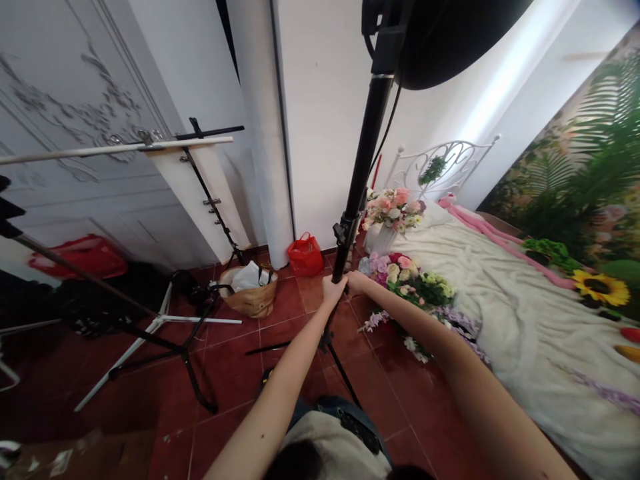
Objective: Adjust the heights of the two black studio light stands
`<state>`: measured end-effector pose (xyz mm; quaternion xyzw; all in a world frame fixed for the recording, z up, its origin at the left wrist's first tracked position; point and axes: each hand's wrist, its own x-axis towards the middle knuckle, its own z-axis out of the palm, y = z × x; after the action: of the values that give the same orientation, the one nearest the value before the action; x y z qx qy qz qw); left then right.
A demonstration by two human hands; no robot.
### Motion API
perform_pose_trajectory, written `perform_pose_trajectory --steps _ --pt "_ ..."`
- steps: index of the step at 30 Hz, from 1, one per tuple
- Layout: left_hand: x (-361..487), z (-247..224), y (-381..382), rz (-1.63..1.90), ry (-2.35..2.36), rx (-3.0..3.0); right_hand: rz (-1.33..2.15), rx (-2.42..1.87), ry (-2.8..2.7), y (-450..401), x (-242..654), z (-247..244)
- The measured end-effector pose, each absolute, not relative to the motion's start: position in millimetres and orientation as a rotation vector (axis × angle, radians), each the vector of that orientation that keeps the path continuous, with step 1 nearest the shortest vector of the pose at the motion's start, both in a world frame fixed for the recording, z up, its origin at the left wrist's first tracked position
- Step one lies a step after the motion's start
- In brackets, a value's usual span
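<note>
Straight ahead rises a black light stand (367,143), its tripod legs spread on the floor. A large black lamp head or reflector (450,40) sits at its top, with a thin cable hanging down beside the pole. My left hand (333,291) is wrapped round the lower part of the pole. Right against it, my right hand (356,283) also grips the pole, its fingers partly hidden behind. Just above both hands is a clamp knob (342,231) on the pole.
Left stand other tripods, including one with white legs (157,321), and a backdrop crossbar (115,151). A woven basket (253,301) and a red bag (305,255) rest on red tiles. To the right, flower bunches (400,270) lie by a bed with a cream blanket (500,300).
</note>
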<state>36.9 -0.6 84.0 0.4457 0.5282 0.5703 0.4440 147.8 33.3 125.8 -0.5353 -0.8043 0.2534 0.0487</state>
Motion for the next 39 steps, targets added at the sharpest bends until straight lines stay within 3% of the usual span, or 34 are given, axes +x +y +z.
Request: perform_pose_trajectory --steps 4,13,22,39 --pt "37.3 85.1 -1.8 1.406 1.325 1.099 0.514 -1.708 -2.64 18.4 160.6 107.5" --pt "39.2 86.6 -4.7 1.469 1.312 1.135 0.679 -1.614 -2.648 24.9 183.7 120.2" --pt "38.5 84.7 -3.2 1.444 1.289 1.162 0.478 -1.744 -2.657 19.9 159.4 142.8" --pt "35.3 90.7 -4.6 1.345 1.284 1.095 0.631 -1.685 -2.614 32.5 153.4 133.7"
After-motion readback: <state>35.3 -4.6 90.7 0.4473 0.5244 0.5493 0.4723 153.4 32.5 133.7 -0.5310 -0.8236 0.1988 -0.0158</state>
